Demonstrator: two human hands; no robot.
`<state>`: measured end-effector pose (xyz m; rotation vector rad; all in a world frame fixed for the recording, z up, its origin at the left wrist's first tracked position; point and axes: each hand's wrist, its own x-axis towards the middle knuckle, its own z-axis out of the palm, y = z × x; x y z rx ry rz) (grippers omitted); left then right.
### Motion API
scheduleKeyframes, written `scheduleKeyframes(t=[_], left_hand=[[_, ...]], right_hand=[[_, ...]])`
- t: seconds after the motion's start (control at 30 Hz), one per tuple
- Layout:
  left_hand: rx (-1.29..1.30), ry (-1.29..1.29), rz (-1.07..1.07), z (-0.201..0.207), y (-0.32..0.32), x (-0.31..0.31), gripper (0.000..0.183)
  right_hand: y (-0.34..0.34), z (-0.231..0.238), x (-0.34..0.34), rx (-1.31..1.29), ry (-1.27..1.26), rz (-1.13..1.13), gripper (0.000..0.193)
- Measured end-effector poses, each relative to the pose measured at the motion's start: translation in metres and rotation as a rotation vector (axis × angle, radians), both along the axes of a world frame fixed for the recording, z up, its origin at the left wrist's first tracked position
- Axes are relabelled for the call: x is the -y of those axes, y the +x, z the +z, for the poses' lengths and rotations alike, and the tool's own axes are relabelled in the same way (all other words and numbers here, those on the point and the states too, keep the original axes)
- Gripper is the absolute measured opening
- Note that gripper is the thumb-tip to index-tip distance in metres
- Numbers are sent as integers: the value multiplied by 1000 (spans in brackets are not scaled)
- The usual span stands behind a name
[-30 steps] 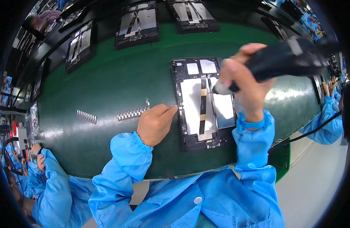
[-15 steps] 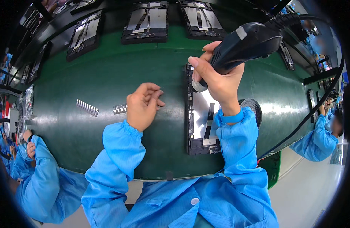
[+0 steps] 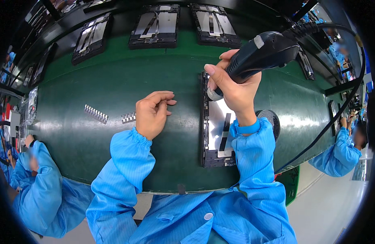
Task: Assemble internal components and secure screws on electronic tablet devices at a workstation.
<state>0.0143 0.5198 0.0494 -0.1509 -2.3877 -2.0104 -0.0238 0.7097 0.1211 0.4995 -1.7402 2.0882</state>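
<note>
Workbench (image 3: 90, 154) in green, an open tablet (image 3: 218, 126) lying flat on it.
The tablet looked thin, stiff and light, its bare parts fragile, so the dark outer rim seemed the safest hold, though the right sleeve (image 3: 254, 154) hid much of the right edge. Similar tablets (image 3: 155, 28) stood in a row beyond it. Over its upper end slanted a black corded tool (image 3: 262, 57), probably smooth and fairly weighty, best gripped near its pale nose. The right hand (image 3: 238, 91) was wrapped around that tool; the left hand (image 3: 152, 114), left of the tablet, was half open, fingers curled, apparently holding nothing, though a tiny piece might not show. A round dark dish (image 3: 271, 118) sat right of the tablet, and two segmented strips (image 3: 96, 114) lay well left of it.
</note>
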Motion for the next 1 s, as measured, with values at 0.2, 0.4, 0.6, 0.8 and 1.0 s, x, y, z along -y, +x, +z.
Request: scheduleKeyframes(t=[0.2, 0.4, 0.6, 0.8, 1.0], left_hand=[[-19, -10, -27, 0, -1, 2, 29], [-35, -12, -28, -2, 0, 3, 29], [-55, 2, 16, -2, 0, 1, 28], [-67, -15, 13, -1, 2, 0, 25], [-185, -113, -25, 0, 8, -9, 24]], right_hand=[[-3, 0, 3, -1, -3, 11, 25], [0, 2, 2, 16, 83, 20, 27], [0, 4, 10, 38, 84, 31, 23], [3, 4, 10, 15, 192, 55, 26], [2, 2, 11, 50, 131, 29, 26]])
